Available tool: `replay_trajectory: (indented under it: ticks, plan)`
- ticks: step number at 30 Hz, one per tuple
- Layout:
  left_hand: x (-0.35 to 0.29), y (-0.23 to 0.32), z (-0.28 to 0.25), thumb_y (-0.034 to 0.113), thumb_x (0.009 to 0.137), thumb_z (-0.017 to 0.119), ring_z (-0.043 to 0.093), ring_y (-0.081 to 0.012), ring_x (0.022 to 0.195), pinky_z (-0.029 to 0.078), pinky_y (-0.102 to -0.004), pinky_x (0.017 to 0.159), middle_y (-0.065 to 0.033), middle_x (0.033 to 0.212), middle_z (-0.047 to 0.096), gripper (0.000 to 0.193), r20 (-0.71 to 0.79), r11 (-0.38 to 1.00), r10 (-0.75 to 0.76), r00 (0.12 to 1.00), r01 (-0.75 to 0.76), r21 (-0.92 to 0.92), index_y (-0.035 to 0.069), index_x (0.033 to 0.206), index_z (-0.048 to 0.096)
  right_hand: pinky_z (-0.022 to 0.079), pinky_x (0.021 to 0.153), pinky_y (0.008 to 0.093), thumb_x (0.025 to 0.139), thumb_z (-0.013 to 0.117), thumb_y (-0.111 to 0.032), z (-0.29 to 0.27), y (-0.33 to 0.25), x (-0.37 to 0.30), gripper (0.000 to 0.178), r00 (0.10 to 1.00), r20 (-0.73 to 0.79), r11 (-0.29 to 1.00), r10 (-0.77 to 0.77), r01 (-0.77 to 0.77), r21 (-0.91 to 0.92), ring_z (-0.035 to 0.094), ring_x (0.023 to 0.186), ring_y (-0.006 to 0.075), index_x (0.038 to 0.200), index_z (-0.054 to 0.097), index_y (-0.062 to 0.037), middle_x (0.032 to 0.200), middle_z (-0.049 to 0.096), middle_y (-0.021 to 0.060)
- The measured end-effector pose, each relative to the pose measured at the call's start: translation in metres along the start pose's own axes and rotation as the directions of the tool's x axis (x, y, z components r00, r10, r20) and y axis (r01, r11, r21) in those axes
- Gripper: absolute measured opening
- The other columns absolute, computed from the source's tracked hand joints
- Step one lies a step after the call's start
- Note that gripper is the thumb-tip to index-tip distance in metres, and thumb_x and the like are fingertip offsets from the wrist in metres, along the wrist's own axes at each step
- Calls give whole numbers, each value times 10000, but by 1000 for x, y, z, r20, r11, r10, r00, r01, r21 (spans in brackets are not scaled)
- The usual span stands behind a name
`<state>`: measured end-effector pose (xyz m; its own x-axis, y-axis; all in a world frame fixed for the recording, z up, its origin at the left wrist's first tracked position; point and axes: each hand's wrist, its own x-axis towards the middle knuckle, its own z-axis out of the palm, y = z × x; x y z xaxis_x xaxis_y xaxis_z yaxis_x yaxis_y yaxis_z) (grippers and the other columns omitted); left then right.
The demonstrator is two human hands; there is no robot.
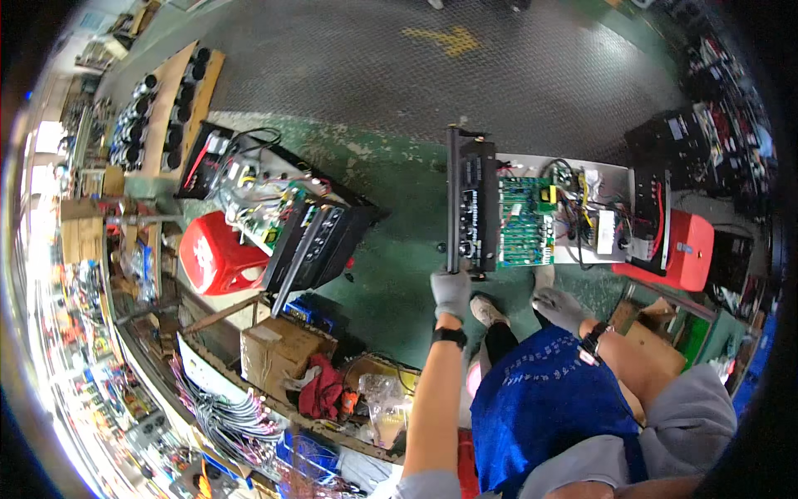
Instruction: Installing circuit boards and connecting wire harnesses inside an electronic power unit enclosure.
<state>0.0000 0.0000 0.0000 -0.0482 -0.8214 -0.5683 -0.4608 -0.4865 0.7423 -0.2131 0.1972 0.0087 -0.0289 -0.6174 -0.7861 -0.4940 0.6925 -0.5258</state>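
In front of me an opened black machine chassis (pixel 475 200) lies with its insides bare: a green circuit board (pixel 525 223) and bundled wires. My left hand (pixel 451 293), in a grey glove, is closed around the near end of the black bar (pixel 453 200) along its front panel. My right hand (pixel 561 309), also gloved, hangs just below the chassis's near side, fingers stretched out and nothing visible in them. It is beside a light shoe (pixel 544 276); any contact with the chassis cannot be made out.
A second opened chassis (pixel 312 241) rests on a red stool (pixel 218 254) to the left. Another red stool (pixel 690 249) supports the right end of mine. A cardboard box (pixel 278 353) and cables (pixel 229 416) crowd the near left. Wooden boards (pixel 170 100) with black round parts stand far left.
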Motion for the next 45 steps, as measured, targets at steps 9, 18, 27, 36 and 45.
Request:
replay_trajectory:
  ticks: [9,18,27,36,45]
  plan:
    - [-93,21,32,234,861,672,534,-166,970,472,-312,803,-103,1147,547,661,-385,873,-208,899,-7,-489,-36,1356,328,483,675,450,827,605,-196,-126,-3,48,320,856,-466,972,-224,228,-48,616,787,377,1098,544,-37,859,626,182]
    - [-86,-46,194,207,876,650,566,-199,1002,487,-359,856,-65,1144,540,466,173,604,-473,864,461,-650,85,1278,449,491,809,458,793,623,-121,-221,-10,132,490,879,-272,871,-391,257,-419,606,924,377,1260,475,-94,1143,561,203]
    - [-47,-67,217,262,868,673,619,-249,894,547,-341,725,-75,1008,555,356,173,420,-601,781,492,-763,83,1120,496,469,877,437,760,691,-182,-217,-8,158,654,912,-63,812,-406,328,-482,582,1020,348,1352,417,-129,1223,532,144]
    - [-63,62,200,247,881,649,613,-202,783,502,-280,751,-95,942,638,352,-142,880,-238,961,151,-450,-11,1097,548,493,802,423,725,712,-147,-196,-7,159,549,886,-246,819,-394,217,-531,590,952,336,1231,498,-139,1143,538,137]
    - [33,39,210,436,823,689,634,-190,750,547,-321,642,-72,855,666,394,199,-3,-513,835,230,-973,59,906,607,483,816,438,741,643,-62,-190,2,161,422,792,-351,838,-500,339,-428,593,956,364,1147,534,-98,1087,563,171]
